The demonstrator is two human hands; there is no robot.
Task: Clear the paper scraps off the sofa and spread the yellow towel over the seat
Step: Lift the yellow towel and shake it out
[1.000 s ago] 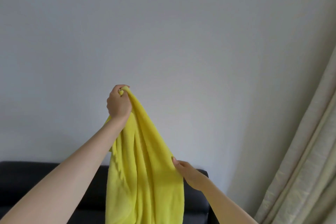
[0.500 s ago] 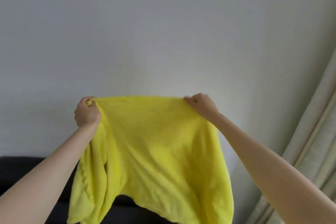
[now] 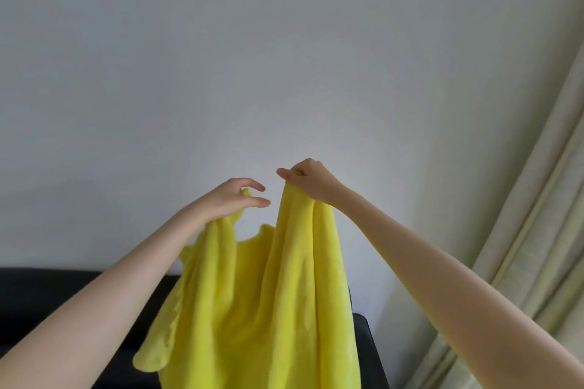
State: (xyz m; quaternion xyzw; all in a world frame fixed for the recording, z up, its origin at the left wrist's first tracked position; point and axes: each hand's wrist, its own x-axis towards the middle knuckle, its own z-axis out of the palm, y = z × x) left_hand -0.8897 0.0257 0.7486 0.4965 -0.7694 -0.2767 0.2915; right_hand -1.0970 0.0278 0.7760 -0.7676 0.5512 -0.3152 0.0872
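Observation:
I hold the yellow towel (image 3: 252, 309) up in front of the wall, and it hangs in bunched folds down past the bottom of the view. My right hand (image 3: 308, 181) pinches its top edge on the right. My left hand (image 3: 232, 200) holds another part of the edge a little lower; a yellow corner pokes out between its loosely extended fingers. The two hands are close together, a small gap apart. The black sofa (image 3: 47, 297) shows only as its backrest behind my arms and the towel. The seat and any paper scraps are out of view.
A plain pale wall (image 3: 252, 57) fills most of the view. A beige curtain (image 3: 537, 230) hangs along the right side, close to the sofa's right end (image 3: 368, 344).
My hands had stretched the towel wide and flat; now they have come together near the middle, and the towel has collapsed into hanging folds between them.

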